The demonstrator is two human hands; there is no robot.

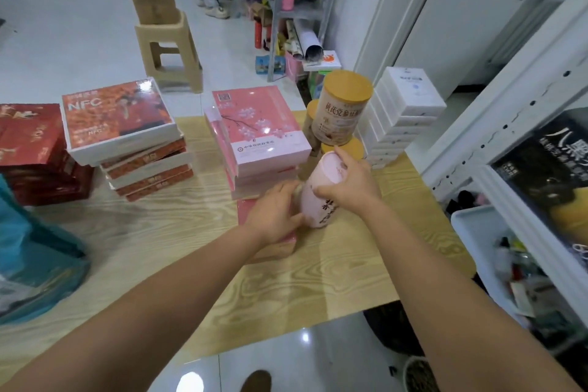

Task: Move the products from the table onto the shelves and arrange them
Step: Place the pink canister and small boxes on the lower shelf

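1. Pink canister (321, 191) is sitting tilted between the two hands, its far end leaning away from the person; whether its near end is resting on the table (318, 264) or hanging just above it, I cannot tell.
2. The left hand (273, 216) is gripping the canister's left flank, fingers curled against the wall; the right hand (350, 183) is holding it from the right and from above, fingers wrapped over the upper part; neither hand is spread wide.
3. It is looking like a smooth-walled tube, stiff, and probably light to middling in weight; the glossy skin is likely slippery, so a squeeze on the wall alone is risking a slide.
4. The safer hold, I am judging, is one palm under the near end and the other hand round the middle; the ends are likely stiffer than the wall and taking pressure better.
5. Just beyond the right hand a yellow-lidded can (342, 108) is standing on another yellow lid, with white boxes (404, 99) stacked to its right; just beyond the left hand a stack of pink boxes (261, 130) is standing close; a careless swing is risking a knock on either side.
6. The shelf unit (525, 79) is standing well to the right of the right hand; the carry is probably going that way.
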